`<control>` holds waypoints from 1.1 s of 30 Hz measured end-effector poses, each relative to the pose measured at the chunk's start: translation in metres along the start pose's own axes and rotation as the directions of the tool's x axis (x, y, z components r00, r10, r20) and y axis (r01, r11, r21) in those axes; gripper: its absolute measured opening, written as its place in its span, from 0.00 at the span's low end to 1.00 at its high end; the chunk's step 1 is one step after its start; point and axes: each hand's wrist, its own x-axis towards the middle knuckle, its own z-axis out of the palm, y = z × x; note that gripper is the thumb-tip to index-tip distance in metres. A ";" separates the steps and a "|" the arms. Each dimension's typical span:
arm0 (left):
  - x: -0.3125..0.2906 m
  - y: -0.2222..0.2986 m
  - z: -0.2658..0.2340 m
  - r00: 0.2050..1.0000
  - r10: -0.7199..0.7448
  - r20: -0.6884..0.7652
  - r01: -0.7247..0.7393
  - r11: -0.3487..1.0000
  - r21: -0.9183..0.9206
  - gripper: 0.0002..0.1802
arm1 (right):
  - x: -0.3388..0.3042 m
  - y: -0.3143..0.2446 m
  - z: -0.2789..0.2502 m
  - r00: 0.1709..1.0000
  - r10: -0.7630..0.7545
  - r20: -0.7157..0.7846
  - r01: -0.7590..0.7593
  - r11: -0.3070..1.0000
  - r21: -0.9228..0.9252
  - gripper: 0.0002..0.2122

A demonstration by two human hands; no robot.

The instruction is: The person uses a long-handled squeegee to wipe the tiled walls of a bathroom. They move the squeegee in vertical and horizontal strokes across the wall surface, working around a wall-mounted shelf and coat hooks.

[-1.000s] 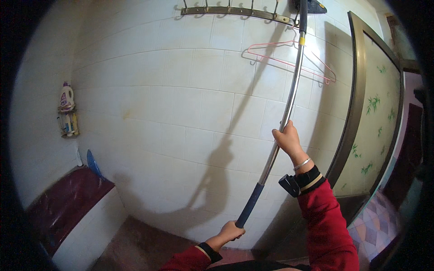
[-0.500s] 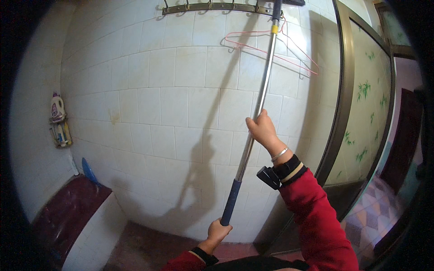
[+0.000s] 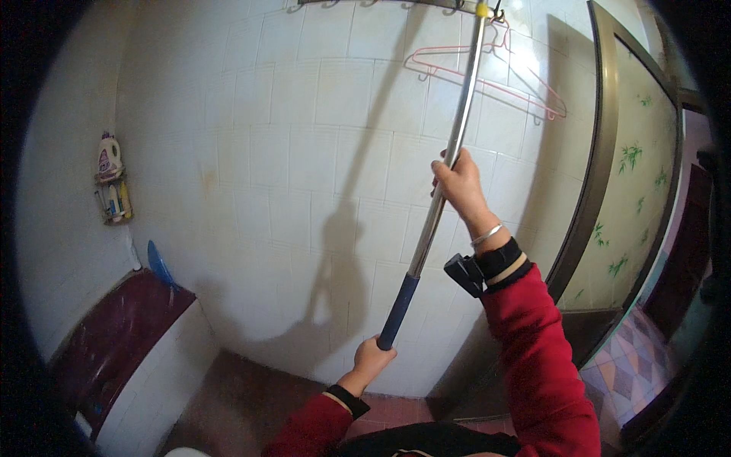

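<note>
A long metal pole (image 3: 431,228) with a dark blue grip at its lower end slants up and to the right in front of the tiled wall. My left hand (image 3: 375,356) is wrapped round the bottom of the blue grip. Higher up, my right hand (image 3: 459,180) closes round the bare metal shaft. A yellow collar (image 3: 482,10) shows near the picture's top edge; whatever the pole carries beyond it is out of view. Behind the upper shaft, a pink clothes hanger (image 3: 525,95) hangs from a hook rail (image 3: 388,2) on the wall.
To the right stands a metal-framed glass door (image 3: 620,175) with green leaf patterns. A dark red bathtub (image 3: 114,343) is at the lower left, with a blue basin-like object (image 3: 160,264) at its far end. Above it, a corner rack (image 3: 114,199) carries bottles, including a white jug (image 3: 109,158).
Both hands and the pole have risen in the picture and shifted slightly right. The dark head seen earlier at the pole's top is now out of view. Both hands keep their hold.
</note>
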 end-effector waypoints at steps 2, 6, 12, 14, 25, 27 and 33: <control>-0.002 -0.005 -0.003 0.999 -0.030 -0.024 0.032 0.993 0.114 0.12 | -0.012 -0.006 -0.003 0.999 -0.018 0.034 0.015 0.996 0.084 0.13; -0.008 -0.028 -0.001 0.998 -0.010 0.056 0.006 0.998 0.069 0.17 | -0.032 -0.011 -0.013 0.990 0.136 -0.045 -0.134 0.990 0.048 0.16; -0.025 -0.072 0.007 0.968 -0.130 0.214 0.132 0.991 0.006 0.24 | -0.038 -0.011 -0.021 0.982 -0.065 -0.179 0.075 0.996 0.053 0.18; -0.037 -0.081 0.009 0.975 -0.068 0.214 0.075 0.997 -0.024 0.20 | -0.040 -0.010 -0.018 0.984 0.110 -0.142 -0.104 0.993 0.050 0.17; -0.059 -0.052 -0.014 0.939 -0.058 0.338 0.071 0.997 -0.025 0.09 | -0.002 0.043 -0.033 0.972 0.103 -0.212 -0.110 0.994 -0.024 0.13; -0.043 -0.023 -0.026 0.941 -0.040 0.336 0.067 0.995 -0.070 0.10 | 0.040 0.048 -0.048 0.968 0.103 -0.228 -0.140 0.979 -0.152 0.14; -0.007 0.045 -0.035 0.918 0.027 0.395 0.051 0.981 -0.186 0.10 | 0.116 0.066 -0.101 0.967 -0.226 -0.115 0.076 0.691 -0.719 0.17</control>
